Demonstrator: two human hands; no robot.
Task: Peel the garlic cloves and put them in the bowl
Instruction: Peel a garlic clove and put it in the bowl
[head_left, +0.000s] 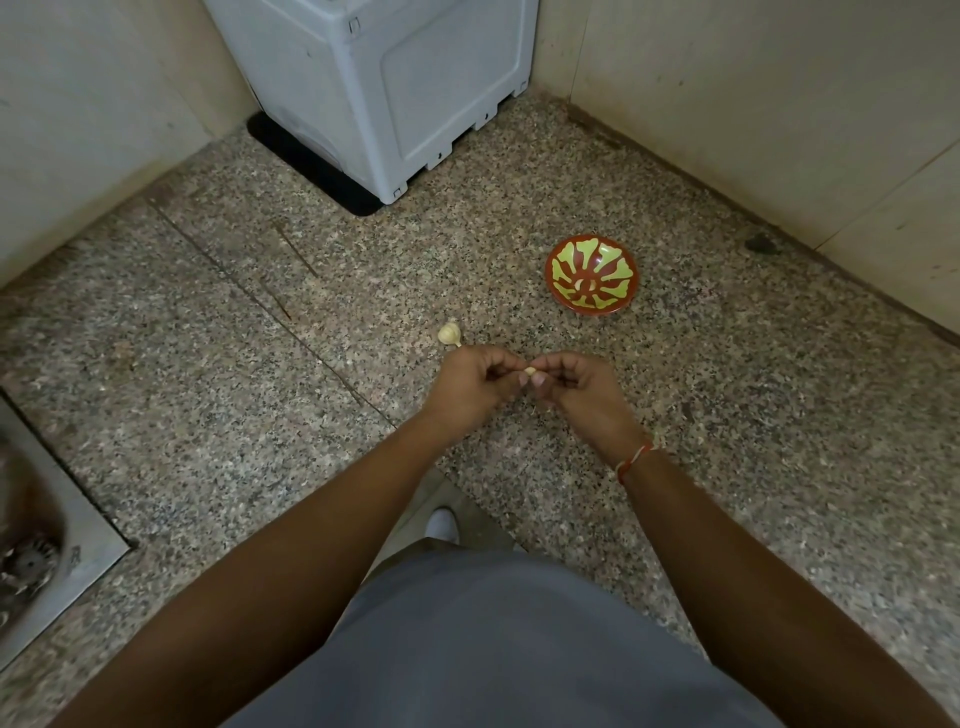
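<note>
Surroundings: I saw a pale grey appliance (374, 88) standing in the corner on the speckled stone counter (208, 332), and a steel sink (36, 545) at my left edge. Nothing stood between my hands and the red-and-green bowl (591, 274), which sat ahead and to the right, well apart from them. A garlic bulb (449, 333) lay just beyond my left hand (475, 387), its stem pointing toward me. My left hand and right hand (576, 389) both pinched one small pale garlic clove (529, 371) between their fingertips, above the counter. Its long axis I could not tell.
</note>
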